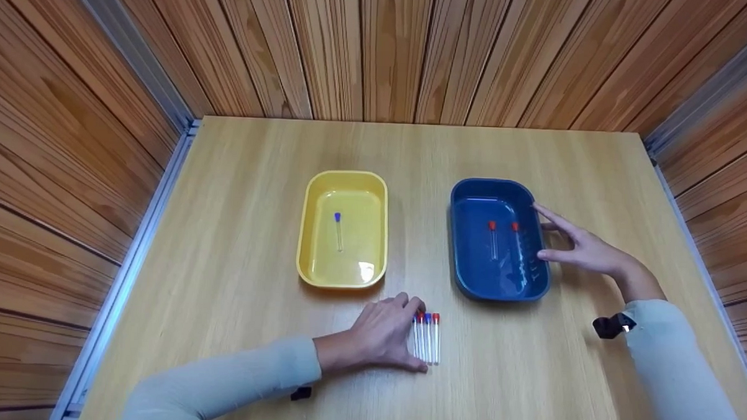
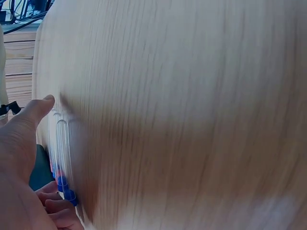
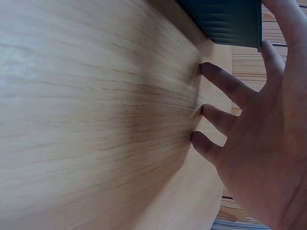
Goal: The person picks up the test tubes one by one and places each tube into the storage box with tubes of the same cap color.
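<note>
My left hand [image 1: 383, 336] reaches over a row of capped test tubes [image 1: 429, 341] lying side by side on the table. Its thumb is by their rounded ends, and its fingers are near the red and blue caps. The hand hides part of the row; in the left wrist view the thumb [image 2: 41, 108] stands apart from the tubes [image 2: 63, 143]. With spread fingers, my right hand [image 1: 586, 250] touches the right side of a dark blue tray [image 1: 470, 278]. Inside that tray lie two red-capped tubes [image 1: 493, 242]. In the right wrist view several fingertips [image 3: 207, 68] rest on the table.
A yellow tray [image 1: 316, 261] stands left of the blue one, holding one blue-capped tube [image 1: 339, 235]. Wood-patterned walls [image 1: 391, 55] border the table [image 1: 248, 230] at the back and sides, with metal rails [image 1: 129, 276] along the side edges.
</note>
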Available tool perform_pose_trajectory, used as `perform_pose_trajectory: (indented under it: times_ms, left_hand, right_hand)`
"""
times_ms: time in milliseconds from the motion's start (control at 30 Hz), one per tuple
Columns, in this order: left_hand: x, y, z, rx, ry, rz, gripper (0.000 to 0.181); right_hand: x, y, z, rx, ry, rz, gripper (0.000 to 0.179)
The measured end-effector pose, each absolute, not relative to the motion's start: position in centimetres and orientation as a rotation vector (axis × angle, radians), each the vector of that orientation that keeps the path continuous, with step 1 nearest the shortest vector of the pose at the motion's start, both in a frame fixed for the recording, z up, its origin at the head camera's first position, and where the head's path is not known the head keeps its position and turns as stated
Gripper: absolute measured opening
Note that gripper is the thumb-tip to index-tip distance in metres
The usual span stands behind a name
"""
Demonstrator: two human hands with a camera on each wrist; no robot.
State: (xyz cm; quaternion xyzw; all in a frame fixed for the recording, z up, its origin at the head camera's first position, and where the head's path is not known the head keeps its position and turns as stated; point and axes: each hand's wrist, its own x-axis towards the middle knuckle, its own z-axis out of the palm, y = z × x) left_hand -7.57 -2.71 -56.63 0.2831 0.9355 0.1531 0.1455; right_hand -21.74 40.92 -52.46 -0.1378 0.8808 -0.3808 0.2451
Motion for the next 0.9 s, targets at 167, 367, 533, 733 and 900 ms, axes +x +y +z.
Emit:
perform_pose_trajectory:
  times_ms: [167,367,533,733,900]
  left_hand:
    - [-7.60,-2.62,-56.81,0.827,2.715,0.439,0.095]
    - [-7.59,-2.55,-56.85,0.822,2.701,0.455,0.094]
    - [-7.57,-2.44,-56.88,0.818,2.693,0.476,0.094]
    - [-7.69,-2.43,-56.94,0.827,2.697,0.488,0.092]
    - [-7.84,-2.51,-56.72,0.821,2.696,0.513,0.092]
  right_hand:
    - [-21.72,40.89,-52.35,-0.368,2.400,-1.037,0.098]
    - [-21.76,40.91,-52.43,-0.376,2.403,-1.039,0.098]
    - [-21.72,40.90,-52.54,-0.387,2.411,-1.041,0.098]
    - [-21.65,40.79,-52.59,-0.400,2.404,-1.070,0.099]
    - [-21.72,40.81,-52.57,-0.386,2.409,-1.059,0.099]
